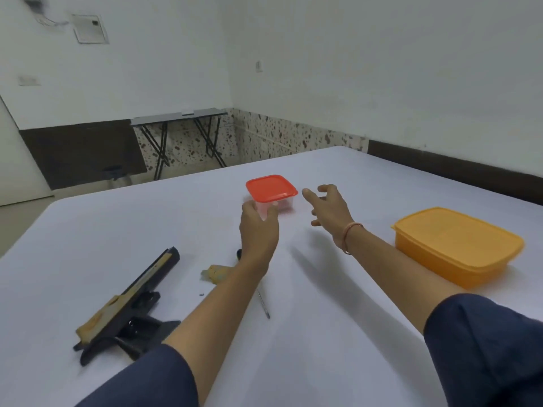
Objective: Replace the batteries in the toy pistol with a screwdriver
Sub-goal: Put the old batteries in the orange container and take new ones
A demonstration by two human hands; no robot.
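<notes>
The black and tan toy pistol [129,301] lies on the white table [293,333] at the near left. A screwdriver [263,305] lies beside it, its handle mostly hidden under my left forearm. A small tan piece [216,273] rests between pistol and screwdriver. My left hand [258,227] grips the near wall of a small clear box with a red lid [271,188]. Just right of that box, my right hand [329,210] hovers with its fingers spread and nothing in it.
A larger orange lidded box [455,245] stands on the table at the right, beside my right forearm. A tiny dark speck [201,294] lies near the tan piece. A folding table [179,116] stands against the far wall, beyond the table's far edge.
</notes>
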